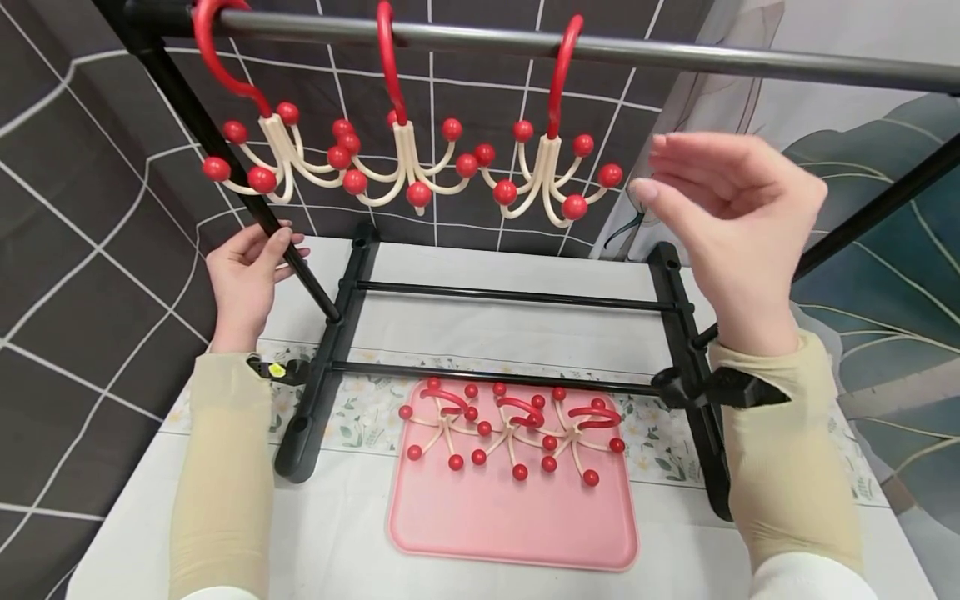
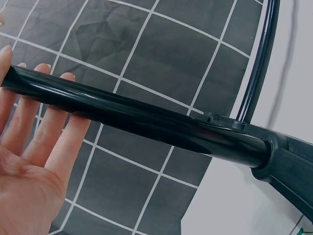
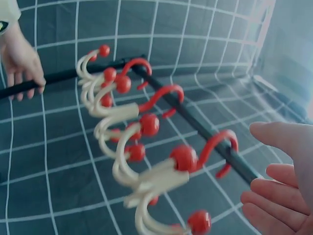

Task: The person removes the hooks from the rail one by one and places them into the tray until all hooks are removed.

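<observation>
Three multi-prong hanger hooks hang by red hooks from the grey top bar (image 1: 480, 37) of a black rack: left (image 1: 283, 154), middle (image 1: 405, 158), right (image 1: 549, 162). Each has cream prongs tipped with red balls. My left hand (image 1: 247, 275) holds the rack's left post (image 2: 122, 110), thumb on one side and fingers behind it. To the right of the right hanger, below the bar, my right hand (image 1: 750, 217) is raised, thumb and fingers apart with nothing between them. Three similar hangers (image 1: 510, 429) lie on a pink tray (image 1: 510, 525).
The rack's feet (image 1: 303, 417) stand on a white table (image 1: 330, 533), with two black crossbars (image 1: 517, 296) between them. A floral strip (image 1: 367, 417) runs across the cloth. Dark grid-patterned fabric (image 1: 90, 275) hangs at the left and back, a leaf-patterned curtain (image 1: 892, 250) at the right.
</observation>
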Tool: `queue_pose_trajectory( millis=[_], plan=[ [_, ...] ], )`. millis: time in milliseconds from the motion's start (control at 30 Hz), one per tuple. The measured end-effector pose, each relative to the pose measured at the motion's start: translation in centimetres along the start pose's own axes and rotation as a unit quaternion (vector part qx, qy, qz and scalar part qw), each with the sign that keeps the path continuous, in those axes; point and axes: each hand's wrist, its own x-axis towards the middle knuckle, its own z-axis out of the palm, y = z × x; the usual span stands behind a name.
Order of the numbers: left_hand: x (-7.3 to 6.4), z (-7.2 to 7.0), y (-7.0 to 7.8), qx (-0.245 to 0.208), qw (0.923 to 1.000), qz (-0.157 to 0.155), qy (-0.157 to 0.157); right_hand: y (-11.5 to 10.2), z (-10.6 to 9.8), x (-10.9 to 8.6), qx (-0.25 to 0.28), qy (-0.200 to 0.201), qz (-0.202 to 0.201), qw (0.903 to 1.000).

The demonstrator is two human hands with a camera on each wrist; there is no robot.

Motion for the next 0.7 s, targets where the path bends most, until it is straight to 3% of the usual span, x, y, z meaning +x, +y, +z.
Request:
queue_pose_trajectory(
  millis=[200,367,433,600,700],
  plan=[
    [0.1,-0.1,-0.1,0.002,1.0,-0.002,-0.002,-0.4,2.7,2.3,0.006,0.003,-0.029,0.9996],
    [0.1,-0.2,-0.1,0.002,1.0,0.0,-0.001,-0.3,4.9,3.2,-0.013,-0.021,-0.057,0.9981],
    [0.1,-0.2,-0.1,0.001,1.0,0.001,-0.001,-0.3,5.7,3.4,-0.02,-0.026,-0.056,0.9979],
    [0.1,-0.2,0.0,0.003,1.0,-0.002,0.002,-0.6,7.4,3.9,0.011,-0.002,-0.006,0.9999],
    [0.0,-0.1,0.0,0.003,1.0,-0.004,0.002,-0.5,7.9,4.0,0.002,0.0,-0.022,0.9998]
  ],
)
